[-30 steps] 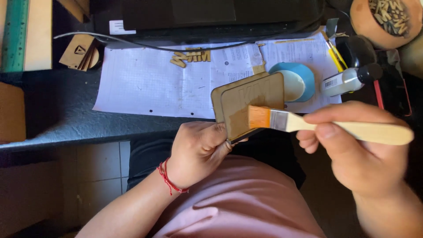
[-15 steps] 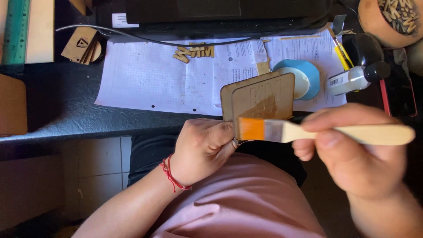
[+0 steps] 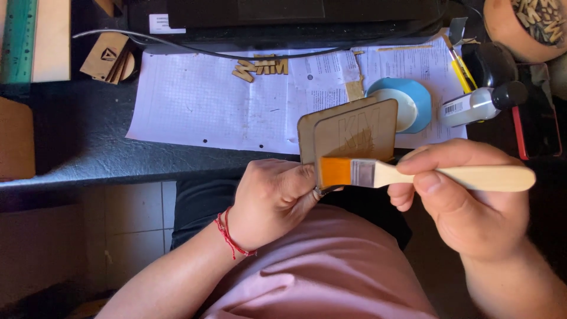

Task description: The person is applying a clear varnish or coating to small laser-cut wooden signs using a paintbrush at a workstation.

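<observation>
Fingers (image 3: 295, 180) of the left hand (image 3: 271, 201) are clenched on the lower edge of a thin, rounded-corner wooden plaque with engraved letters (image 3: 354, 133), holding it up over the lap just in front of the dark worktop (image 3: 88, 147). Its face is turned toward the camera. The right hand (image 3: 466, 201) grips the pale wooden handle of a flat paintbrush with orange bristles and a metal ferrule (image 3: 360, 173), thumb on top and fingers curled beneath, and the bristles lie against the plaque's lower left corner, close to the left thumb. As far as can be judged, the brushing is under way rather than finished: a darker, wet-looking patch shows under the letters, while much of the face looks dry and pale, so most of the surface seems left to cover. Behind, on the worktop, lie white grid-paper sheets (image 3: 207, 100), small wooden cut-out letters (image 3: 260, 66), a round light-blue lid (image 3: 404, 103) and a small white bottle with a black cap (image 3: 481, 103). Compared with a second ago, the brush has slid from the plaque's right side down toward the left corner, and the plaque is tilted more squarely upward.
</observation>
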